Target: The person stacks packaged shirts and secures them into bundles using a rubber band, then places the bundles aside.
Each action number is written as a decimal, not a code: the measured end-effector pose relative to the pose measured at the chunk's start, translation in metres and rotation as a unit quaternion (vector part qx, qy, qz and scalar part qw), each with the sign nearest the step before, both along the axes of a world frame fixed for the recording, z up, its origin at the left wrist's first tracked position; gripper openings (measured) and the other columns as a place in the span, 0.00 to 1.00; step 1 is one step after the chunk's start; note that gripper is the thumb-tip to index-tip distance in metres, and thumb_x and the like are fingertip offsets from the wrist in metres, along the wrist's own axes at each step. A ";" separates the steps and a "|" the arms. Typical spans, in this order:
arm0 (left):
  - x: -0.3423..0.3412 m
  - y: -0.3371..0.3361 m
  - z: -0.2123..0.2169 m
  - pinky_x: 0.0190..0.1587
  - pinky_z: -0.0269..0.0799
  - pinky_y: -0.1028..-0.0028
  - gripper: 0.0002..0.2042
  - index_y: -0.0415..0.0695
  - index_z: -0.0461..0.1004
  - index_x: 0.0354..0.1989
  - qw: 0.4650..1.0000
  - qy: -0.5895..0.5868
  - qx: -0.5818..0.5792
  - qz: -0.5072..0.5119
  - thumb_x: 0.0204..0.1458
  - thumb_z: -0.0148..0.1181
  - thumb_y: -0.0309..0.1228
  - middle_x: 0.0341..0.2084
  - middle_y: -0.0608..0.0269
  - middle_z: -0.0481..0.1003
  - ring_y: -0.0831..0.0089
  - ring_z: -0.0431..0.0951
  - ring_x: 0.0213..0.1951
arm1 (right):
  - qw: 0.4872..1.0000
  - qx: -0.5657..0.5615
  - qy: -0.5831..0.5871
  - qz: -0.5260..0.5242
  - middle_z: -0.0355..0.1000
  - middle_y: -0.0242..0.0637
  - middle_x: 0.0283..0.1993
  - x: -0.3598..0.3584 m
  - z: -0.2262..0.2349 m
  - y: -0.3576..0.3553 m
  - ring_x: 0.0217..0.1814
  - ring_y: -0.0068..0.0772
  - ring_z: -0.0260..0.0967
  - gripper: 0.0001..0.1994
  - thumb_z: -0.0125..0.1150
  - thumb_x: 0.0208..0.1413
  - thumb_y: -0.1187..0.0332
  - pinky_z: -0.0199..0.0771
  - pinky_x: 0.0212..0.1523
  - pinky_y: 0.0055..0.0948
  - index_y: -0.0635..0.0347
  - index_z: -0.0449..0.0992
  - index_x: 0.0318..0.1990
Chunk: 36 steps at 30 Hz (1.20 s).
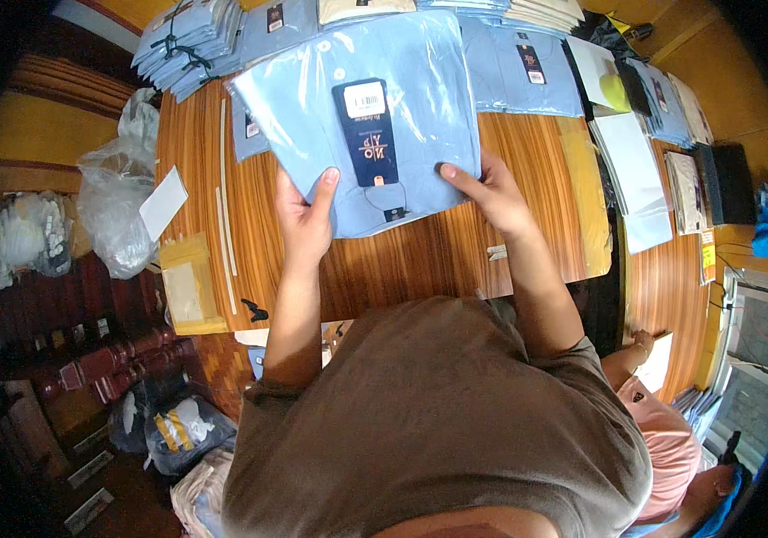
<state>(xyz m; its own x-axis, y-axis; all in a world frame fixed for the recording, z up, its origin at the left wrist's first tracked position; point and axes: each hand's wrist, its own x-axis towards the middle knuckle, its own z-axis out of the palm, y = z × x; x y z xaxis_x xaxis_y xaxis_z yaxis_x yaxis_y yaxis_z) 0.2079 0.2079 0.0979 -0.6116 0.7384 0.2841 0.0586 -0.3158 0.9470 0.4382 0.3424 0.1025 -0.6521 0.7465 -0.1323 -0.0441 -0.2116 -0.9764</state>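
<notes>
Between both hands I hold up a folded light blue shirt (429, 99) in a clear, shiny plastic bag. A dark hang tag (368, 133) with a white barcode label lies on its front, and a thin string loop shows below it. My left hand (308, 215) grips the lower left corner, thumb on top of the bag. At the lower right edge my right hand (494, 195) pinches it the same way. The fingers of both hands are partly hidden beneath. The package is raised over the wood-grain table (402, 269), in front of more bagged blue shirts (527, 67).
Tied stacks of blue shirts (182, 45) stand at the far left. A white card (164, 203) and clear plastic bags (115, 206) are at the left edge. On the right, another person's hand (642, 341) rests by white sheets on a second table (662, 309).
</notes>
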 end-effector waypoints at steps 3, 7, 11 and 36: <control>0.002 0.007 -0.005 0.60 0.68 0.72 0.24 0.36 0.63 0.67 0.998 -0.040 -0.009 -0.037 0.65 0.62 0.27 0.58 0.59 0.73 0.75 0.73 0.56 | 0.999 0.038 -0.016 -0.011 0.81 0.38 0.48 0.003 -0.002 0.002 0.49 0.25 0.76 0.25 0.71 0.62 0.60 0.76 0.52 0.28 0.70 0.75 0.59; 0.014 0.022 -0.005 0.60 0.68 0.72 0.24 0.37 0.63 0.68 0.998 -0.052 -0.018 -0.041 0.66 0.61 0.27 0.57 0.60 0.73 0.76 0.73 0.55 | 0.995 0.067 -0.037 -0.058 0.81 0.37 0.48 0.010 -0.002 0.008 0.47 0.22 0.75 0.24 0.71 0.62 0.62 0.76 0.48 0.25 0.70 0.75 0.58; 0.021 0.037 -0.011 0.60 0.68 0.72 0.24 0.37 0.62 0.68 0.997 -0.012 -0.052 -0.054 0.66 0.60 0.28 0.56 0.60 0.74 0.76 0.73 0.55 | 0.991 0.077 -0.026 -0.109 0.80 0.35 0.46 0.017 -0.002 0.019 0.46 0.21 0.75 0.21 0.71 0.62 0.64 0.76 0.46 0.24 0.68 0.75 0.57; 0.063 0.071 -0.161 0.69 0.63 0.49 0.34 0.40 0.63 0.71 0.807 0.508 -0.284 -0.097 0.55 0.69 0.32 0.62 0.44 0.70 0.45 0.68 0.66 | 0.934 0.147 -0.143 -0.293 0.80 0.36 0.44 0.193 -0.092 0.243 0.43 0.22 0.75 0.17 0.68 0.64 0.67 0.76 0.46 0.24 0.68 0.76 0.55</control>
<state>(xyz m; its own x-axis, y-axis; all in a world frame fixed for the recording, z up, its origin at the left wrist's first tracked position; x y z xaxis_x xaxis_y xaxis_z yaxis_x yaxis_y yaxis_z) 0.2704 0.2791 -0.0630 -0.1339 0.9799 0.1477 0.8981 0.0570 0.4361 0.6315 0.5851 0.0109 -0.0893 0.9956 0.0281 0.2031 0.0458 -0.9781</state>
